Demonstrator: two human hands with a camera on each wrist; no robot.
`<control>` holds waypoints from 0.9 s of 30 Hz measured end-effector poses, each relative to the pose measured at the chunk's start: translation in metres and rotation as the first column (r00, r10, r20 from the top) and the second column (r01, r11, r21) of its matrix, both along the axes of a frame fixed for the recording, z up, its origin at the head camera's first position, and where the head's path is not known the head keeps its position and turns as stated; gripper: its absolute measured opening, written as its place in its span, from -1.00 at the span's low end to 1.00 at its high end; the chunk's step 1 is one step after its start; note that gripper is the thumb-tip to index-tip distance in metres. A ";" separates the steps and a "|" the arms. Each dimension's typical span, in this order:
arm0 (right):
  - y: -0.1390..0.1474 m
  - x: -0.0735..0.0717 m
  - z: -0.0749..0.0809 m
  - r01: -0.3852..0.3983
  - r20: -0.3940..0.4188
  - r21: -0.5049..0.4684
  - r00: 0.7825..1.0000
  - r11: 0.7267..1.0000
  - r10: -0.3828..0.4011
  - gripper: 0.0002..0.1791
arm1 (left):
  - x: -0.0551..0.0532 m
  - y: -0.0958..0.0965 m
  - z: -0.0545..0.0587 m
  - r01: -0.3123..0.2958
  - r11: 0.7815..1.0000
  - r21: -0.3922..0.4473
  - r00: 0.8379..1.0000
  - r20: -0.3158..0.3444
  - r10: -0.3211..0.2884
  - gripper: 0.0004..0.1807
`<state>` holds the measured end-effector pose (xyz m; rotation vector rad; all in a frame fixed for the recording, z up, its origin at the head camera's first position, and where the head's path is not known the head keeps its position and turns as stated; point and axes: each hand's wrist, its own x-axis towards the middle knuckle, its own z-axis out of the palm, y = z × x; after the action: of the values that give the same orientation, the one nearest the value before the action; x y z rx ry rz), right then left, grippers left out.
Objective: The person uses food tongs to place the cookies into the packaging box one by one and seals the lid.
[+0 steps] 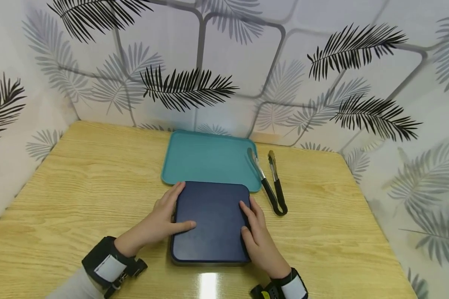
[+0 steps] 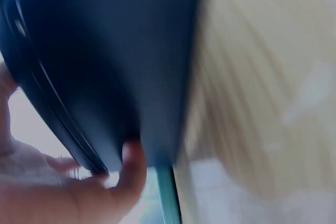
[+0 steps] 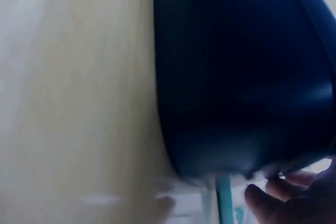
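Note:
A dark navy rectangular box (image 1: 213, 224) with rounded corners and a flat lid lies on the table in front of me. My left hand (image 1: 161, 220) grips its left side, the thumb over the top and the other fingers spread along the edge toward the far corner. On the opposite side my right hand (image 1: 258, 234) holds the right edge, thumb and fingertips at the rim. In the left wrist view, the thumb (image 2: 134, 163) presses against the dark box (image 2: 110, 72). The right wrist view has the box wall (image 3: 236, 87) large, with fingers at its far lower corner.
Behind the box, a teal tray (image 1: 209, 155) lies near the back edge of the wood-grain table (image 1: 97, 166). Black-handled metal tongs (image 1: 275, 189) lie spread open, one arm across the tray's right rim. A leaf-patterned wall covering (image 1: 239, 54) surrounds the table.

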<state>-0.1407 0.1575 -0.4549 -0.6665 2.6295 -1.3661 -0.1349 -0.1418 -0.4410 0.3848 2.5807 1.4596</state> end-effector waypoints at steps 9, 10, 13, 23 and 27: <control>0.012 -0.034 -0.003 -0.064 0.032 -0.104 0.997 0.993 0.068 -0.39 | -0.016 -0.010 -0.003 0.111 0.992 -0.056 0.992 -0.048 -0.113 0.26; 0.012 -0.036 -0.003 -0.081 0.046 -0.109 0.995 0.991 0.087 -0.35 | -0.017 -0.010 -0.004 0.120 0.991 -0.065 0.991 -0.051 -0.123 0.27; 0.011 -0.041 -0.007 -0.100 0.075 -0.135 0.991 0.986 0.110 -0.34 | -0.021 -0.012 -0.004 0.143 0.986 -0.091 0.988 -0.053 -0.148 0.28; 0.001 -0.059 -0.013 -0.049 0.138 -0.229 0.987 0.972 0.082 -0.47 | -0.035 -0.023 -0.006 -0.009 1.000 0.017 1.000 0.024 0.009 -0.28; 0.001 -0.062 -0.011 -0.053 0.190 -0.257 0.976 0.965 0.104 -0.39 | -0.043 -0.029 -0.003 -0.052 0.997 0.051 0.999 0.019 0.051 -0.41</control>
<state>-0.2027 0.1581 -0.4662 -0.6150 2.2720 -1.6635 -0.1784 -0.1706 -0.4442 0.3126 2.5615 1.5419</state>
